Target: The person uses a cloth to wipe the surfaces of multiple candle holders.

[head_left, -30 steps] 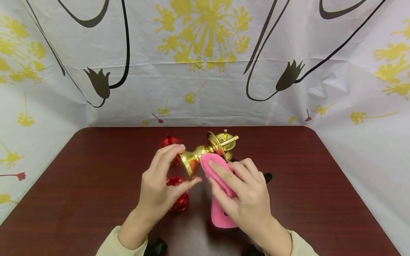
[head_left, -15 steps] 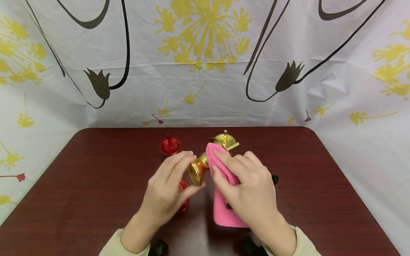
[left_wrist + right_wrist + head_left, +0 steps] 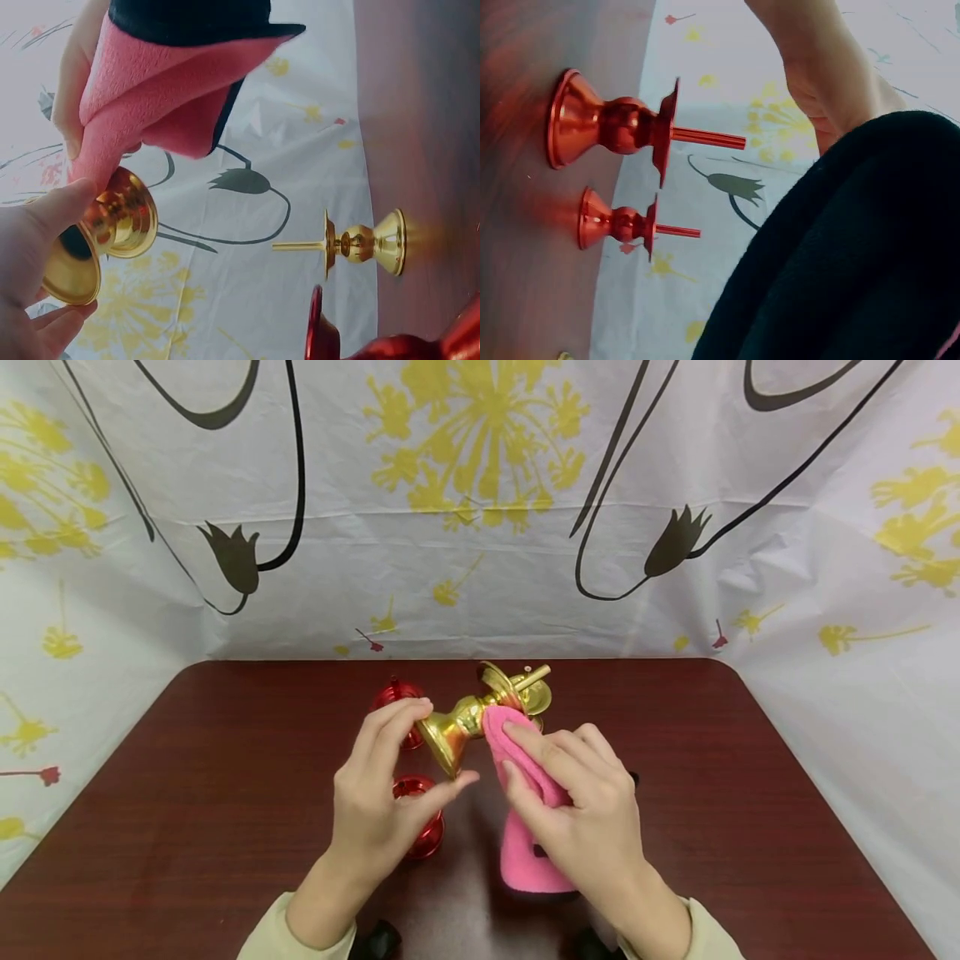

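Note:
My left hand (image 3: 375,802) holds a shiny gold candlestick (image 3: 446,739) by its flared base, thumb below and fingers above. The candlestick lies tilted in the air, its dish and thin tube pointing up and right. In my right hand (image 3: 585,793) is a pink cloth (image 3: 521,860) with a black reverse side, pinched and pressed against the stem just under the dish. Through the left wrist view, folds of the pink cloth (image 3: 150,90) cover the candlestick's far part. The black side of the cloth (image 3: 840,247) fills much of the right wrist view and hides the right fingers.
Two red candlesticks, a nearer one (image 3: 626,124) and a farther one (image 3: 622,225), stand upright on the dark wooden table (image 3: 225,793). Behind the held piece stands a second gold candlestick (image 3: 360,244). A patterned white sheet (image 3: 480,585) hangs behind the table.
The held candlestick dipped right and toward me, then came back up and left. Along its stem the cloth has shifted toward the dish; both hands keep their hold.

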